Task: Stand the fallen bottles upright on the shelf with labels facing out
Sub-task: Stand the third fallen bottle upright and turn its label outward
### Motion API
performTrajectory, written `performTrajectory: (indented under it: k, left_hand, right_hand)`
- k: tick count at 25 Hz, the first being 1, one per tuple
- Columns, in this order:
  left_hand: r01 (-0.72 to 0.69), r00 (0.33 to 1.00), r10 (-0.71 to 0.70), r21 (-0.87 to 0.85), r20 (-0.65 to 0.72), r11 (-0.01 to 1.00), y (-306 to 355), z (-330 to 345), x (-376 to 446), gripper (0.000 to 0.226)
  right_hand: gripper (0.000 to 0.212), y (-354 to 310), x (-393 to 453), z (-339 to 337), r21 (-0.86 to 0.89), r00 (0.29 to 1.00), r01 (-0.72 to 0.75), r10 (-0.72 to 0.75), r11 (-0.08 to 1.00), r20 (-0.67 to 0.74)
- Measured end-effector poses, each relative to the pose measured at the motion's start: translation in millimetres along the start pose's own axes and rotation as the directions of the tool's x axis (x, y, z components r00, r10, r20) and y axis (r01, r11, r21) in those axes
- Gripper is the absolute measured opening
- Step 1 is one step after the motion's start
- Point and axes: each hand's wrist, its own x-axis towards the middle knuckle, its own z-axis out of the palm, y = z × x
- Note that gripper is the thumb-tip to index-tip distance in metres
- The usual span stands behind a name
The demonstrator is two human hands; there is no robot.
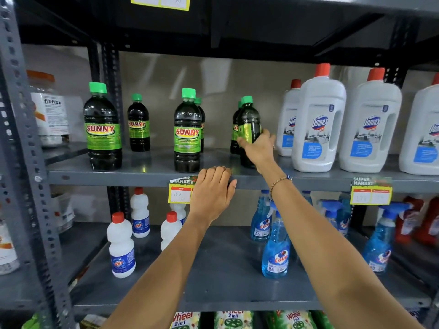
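Six dark Sunny bottles with green caps stand on the grey shelf [147,170]. The right hand [260,148] is wrapped around the rightmost front bottle [249,129], which stands upright near the shelf's front edge with its green label turned to the left rather than outward. Another bottle [235,136] stands just behind it. The left hand [212,188] rests palm-down on the shelf's front lip, fingers curled over the edge, gripping no bottle and partly covering a yellow price tag [179,194]. Two front bottles [102,129] [187,132] show their labels outward. White Domex jugs [318,122] stand to the right.
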Motion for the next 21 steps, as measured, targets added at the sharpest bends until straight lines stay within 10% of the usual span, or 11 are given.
performTrajectory:
  k: [21]
  left_hand:
    - [0.004,1.0,-0.005,-0.056,-0.016,0.998,1,1,-1,0.037]
  right_hand:
    - [0.079,28,-2,-6,0.252,0.968,-0.071,0.005,0.965,0.25]
